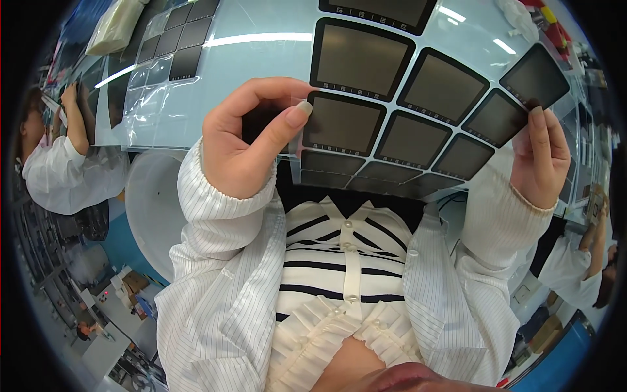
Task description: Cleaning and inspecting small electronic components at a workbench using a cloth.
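Note:
Before my chest I hold a thin clear sheet bearing several dark, black-framed rectangular panels (346, 124), each with a row of small marks along one edge. My left hand (251, 137) pinches its left edge between thumb and fingers. At the right edge my right hand (541, 153) pinches a corner by a dark panel (496, 117). The sheet's near part bends down toward me past the table edge. Further panels of the same kind (362, 59) show beyond it; I cannot tell where the held sheet ends.
On the pale blue table (261, 59), another sheet of dark panels (186, 39) lies at the far left, by clear plastic film (153, 108). A white bin (153, 202) stands below the table at left. Co-workers (72, 157) sit on both sides. Crumpled white plastic (519, 19) lies far right.

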`<action>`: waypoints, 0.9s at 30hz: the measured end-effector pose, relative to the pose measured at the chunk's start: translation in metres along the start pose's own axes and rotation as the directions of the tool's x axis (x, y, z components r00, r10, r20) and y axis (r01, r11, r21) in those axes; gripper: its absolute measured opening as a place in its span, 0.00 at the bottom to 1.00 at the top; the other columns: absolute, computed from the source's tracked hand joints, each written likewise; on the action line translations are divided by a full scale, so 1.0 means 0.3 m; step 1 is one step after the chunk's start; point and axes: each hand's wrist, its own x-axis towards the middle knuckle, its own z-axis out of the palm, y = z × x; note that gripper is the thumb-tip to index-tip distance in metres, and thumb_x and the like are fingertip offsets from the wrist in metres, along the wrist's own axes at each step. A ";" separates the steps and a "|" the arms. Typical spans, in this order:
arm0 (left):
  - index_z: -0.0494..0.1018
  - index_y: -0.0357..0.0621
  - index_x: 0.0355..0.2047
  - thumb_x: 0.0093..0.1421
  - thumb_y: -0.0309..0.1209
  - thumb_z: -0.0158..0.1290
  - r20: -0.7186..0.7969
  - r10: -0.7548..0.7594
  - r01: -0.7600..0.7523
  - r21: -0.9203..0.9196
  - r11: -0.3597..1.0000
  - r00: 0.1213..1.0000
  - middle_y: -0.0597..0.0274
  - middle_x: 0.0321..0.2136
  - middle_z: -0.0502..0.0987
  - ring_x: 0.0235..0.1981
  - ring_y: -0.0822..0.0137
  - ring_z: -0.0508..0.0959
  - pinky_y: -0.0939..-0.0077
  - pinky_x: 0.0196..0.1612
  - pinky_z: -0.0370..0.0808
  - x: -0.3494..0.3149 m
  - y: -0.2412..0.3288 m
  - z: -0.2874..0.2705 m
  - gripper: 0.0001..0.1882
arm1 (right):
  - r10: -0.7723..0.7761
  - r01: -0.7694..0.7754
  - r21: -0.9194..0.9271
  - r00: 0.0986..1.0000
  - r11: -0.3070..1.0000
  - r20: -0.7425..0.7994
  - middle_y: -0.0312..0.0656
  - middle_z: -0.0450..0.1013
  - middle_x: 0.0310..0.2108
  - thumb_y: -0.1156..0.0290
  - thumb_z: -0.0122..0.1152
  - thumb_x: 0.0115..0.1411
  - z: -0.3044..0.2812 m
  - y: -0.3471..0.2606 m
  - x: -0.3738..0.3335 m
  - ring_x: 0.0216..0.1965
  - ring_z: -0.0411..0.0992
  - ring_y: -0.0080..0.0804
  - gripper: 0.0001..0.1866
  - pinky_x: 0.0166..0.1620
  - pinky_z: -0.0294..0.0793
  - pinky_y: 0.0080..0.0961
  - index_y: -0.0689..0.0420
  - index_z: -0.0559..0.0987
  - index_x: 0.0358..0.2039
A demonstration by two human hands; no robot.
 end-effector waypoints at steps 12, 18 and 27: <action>0.74 0.35 0.39 0.56 0.24 0.54 -0.068 -0.011 0.012 0.019 1.000 0.998 0.66 0.26 0.76 0.25 0.79 0.71 0.88 0.28 0.66 -0.011 0.015 -0.033 0.10 | 0.016 -0.029 0.088 0.989 0.996 0.144 0.41 0.77 0.34 0.76 0.50 0.62 0.023 -0.027 -0.005 0.13 0.60 0.13 0.14 0.15 0.56 0.07 0.62 0.74 0.48; 0.74 0.35 0.39 0.56 0.24 0.54 -0.080 0.004 -0.007 -0.033 0.999 0.997 0.66 0.28 0.77 0.27 0.80 0.72 0.89 0.31 0.66 -0.007 0.005 -0.047 0.10 | 0.007 -0.017 0.079 0.993 0.997 0.118 0.37 0.75 0.23 0.75 0.48 0.63 0.064 -0.037 -0.004 0.10 0.59 0.12 0.15 0.13 0.56 0.07 0.64 0.72 0.50; 0.73 0.33 0.40 0.57 0.24 0.53 -0.082 0.025 -0.030 -0.062 0.998 0.996 0.64 0.31 0.77 0.31 0.79 0.73 0.89 0.37 0.67 -0.008 0.009 -0.052 0.11 | -0.009 -0.026 0.173 0.979 0.985 0.203 0.47 0.76 0.41 0.76 0.46 0.64 -0.013 0.004 -0.003 0.12 0.59 0.12 0.16 0.14 0.58 0.06 0.66 0.71 0.50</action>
